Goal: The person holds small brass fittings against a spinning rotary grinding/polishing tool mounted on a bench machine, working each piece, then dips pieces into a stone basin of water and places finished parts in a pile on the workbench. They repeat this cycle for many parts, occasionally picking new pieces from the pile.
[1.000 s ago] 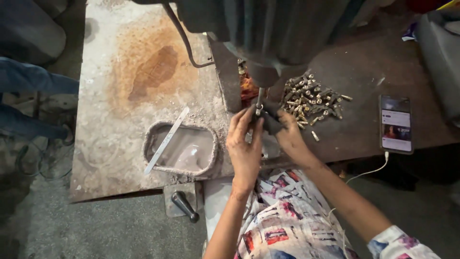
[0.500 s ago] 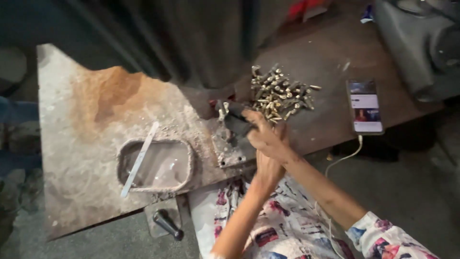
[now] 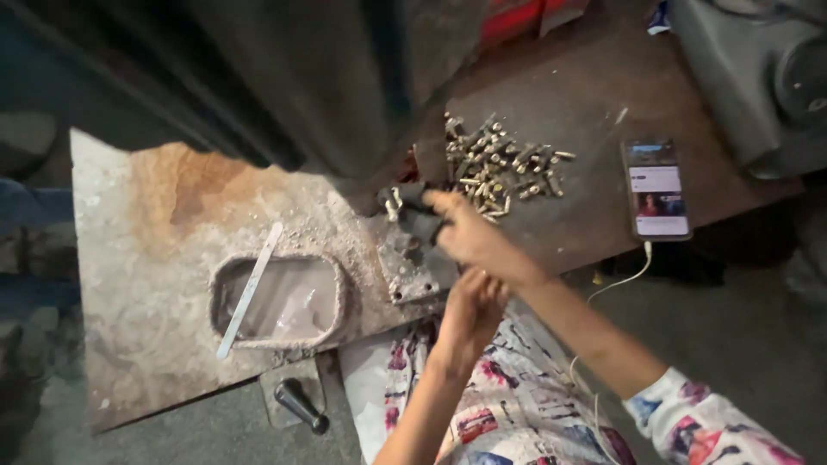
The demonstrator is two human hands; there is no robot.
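Observation:
My right hand (image 3: 472, 239) reaches up and left to a dark fixture (image 3: 405, 196) at the foot of the machine, its fingertips touching a small metal piece there; motion blur hides the grip. My left hand (image 3: 469, 308) sits just below the right wrist with its fingers curled shut, and nothing shows in it. A grey metal bracket (image 3: 408, 274) lies on the plate right beside both hands. A pile of several small brass-coloured metal pieces (image 3: 500, 168) lies on the dark table just beyond my right hand.
A rusty steel plate (image 3: 164, 250) has an oval opening (image 3: 293, 301) with a white flat strip (image 3: 248, 291) across it. A phone (image 3: 657, 188) with a white cable lies to the right. The dark machine body (image 3: 301, 77) looms above. A black handle (image 3: 301, 405) sits below the plate.
The view has tilted and shifted. My left hand dropped back from the fixture to below the right wrist, while my right hand stays stretched toward the fixture.

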